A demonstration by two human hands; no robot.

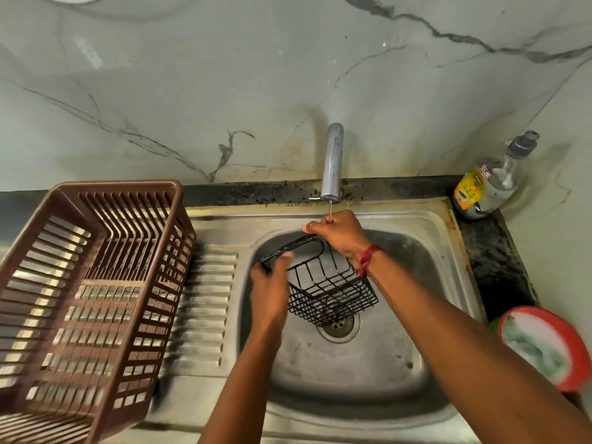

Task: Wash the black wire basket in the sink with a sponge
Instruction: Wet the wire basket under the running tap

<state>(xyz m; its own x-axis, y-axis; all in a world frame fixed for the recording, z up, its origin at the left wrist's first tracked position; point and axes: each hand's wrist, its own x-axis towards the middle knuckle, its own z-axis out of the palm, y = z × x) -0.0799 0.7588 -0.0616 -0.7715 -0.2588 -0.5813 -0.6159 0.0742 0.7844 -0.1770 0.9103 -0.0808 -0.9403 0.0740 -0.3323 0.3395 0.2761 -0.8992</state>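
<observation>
Counted: two hands, one black wire basket [333, 296], one sink [352, 373] with one drain [338, 328], one rack, one tub, one tap, one bottle. Nearest, right of the drain: round tub [573, 366], red rim, pale greenish contents too blurred to identify. Left of the drain: brown plastic dish rack [118, 187], rectangular, slatted walls and floor, set on the ribbed steel draining board [205, 299]. Sink of dull stainless steel, stained, square bowl with rounded corners; drain round and perforated. Just left of the drain: left hand [269, 293], blurred, fingers curled round the left end of the basket's frame. Basket directly over the drain, held by both hands, tilted; glossy coated wire, grid floor, barred sides, a rounded loop frame at its far-left end. Long axis diagonal, from far-left of the drain to near-right; grid floor turned down toward the near right, lowest corner overlapping the drain; contact with the bowl not determinable. Beyond the drain: right hand [339, 237], fingers closed over the basket's far rim, one red thread [368, 256] at the wrist. Thin stream of water [330, 209] falling onto that hand from the chrome tap [333, 161], a curved tube. Far right of the drain: clear bottle [490, 184], grey pump cap, yellow label. Farthest: white marble-look wall [224, 75], grey veins.
</observation>
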